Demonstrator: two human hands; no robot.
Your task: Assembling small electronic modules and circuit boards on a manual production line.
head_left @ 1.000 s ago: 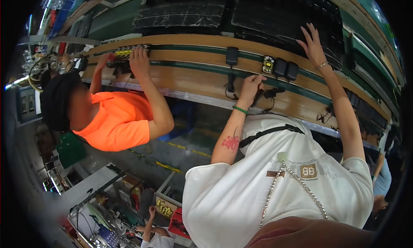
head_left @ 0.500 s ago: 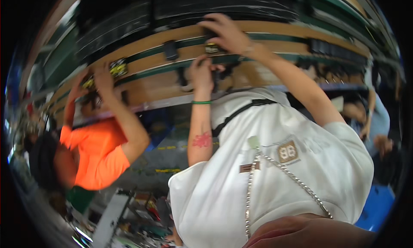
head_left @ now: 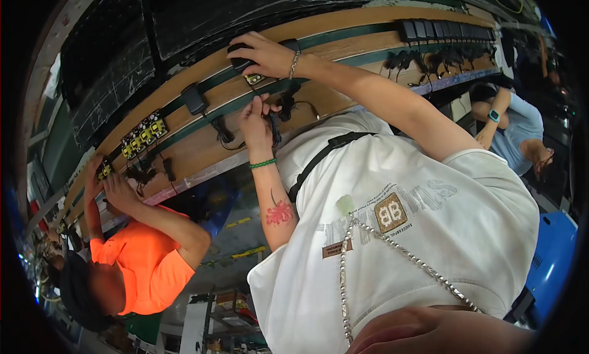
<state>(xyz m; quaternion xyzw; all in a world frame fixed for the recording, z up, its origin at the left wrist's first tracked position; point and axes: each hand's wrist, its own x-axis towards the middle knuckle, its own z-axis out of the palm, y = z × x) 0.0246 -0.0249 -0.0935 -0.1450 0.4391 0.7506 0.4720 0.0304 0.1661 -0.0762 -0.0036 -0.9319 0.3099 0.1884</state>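
My right hand (head_left: 270, 54) curls its fingers round a black plastic adapter case (head_left: 241, 52) on the wooden ledge. Just below that case shows a small circuit board (head_left: 253, 79) with yellow parts; whether it sits inside the case cannot be seen. Closer to me, my left hand (head_left: 255, 126) pinches what looks like the thin black cable (head_left: 258, 95) running down from the board. A coiled black cord (head_left: 275, 132) hangs beside the left palm. Another black adapter (head_left: 288, 45) lies partly behind my right wrist.
To the left stands a black adapter (head_left: 194, 100) with its coiled cord, then several yellow-and-black circuit boards (head_left: 145, 135). A co-worker in an orange shirt (head_left: 149, 256) handles a board there. A row of black adapters (head_left: 448, 30) fills the right; another person (head_left: 509, 124) is beyond.
The view has shifted, so the adapter row at the right shows more fully. My right fingers have closed further over the black case. The co-worker's hands have moved left, off the group of boards.
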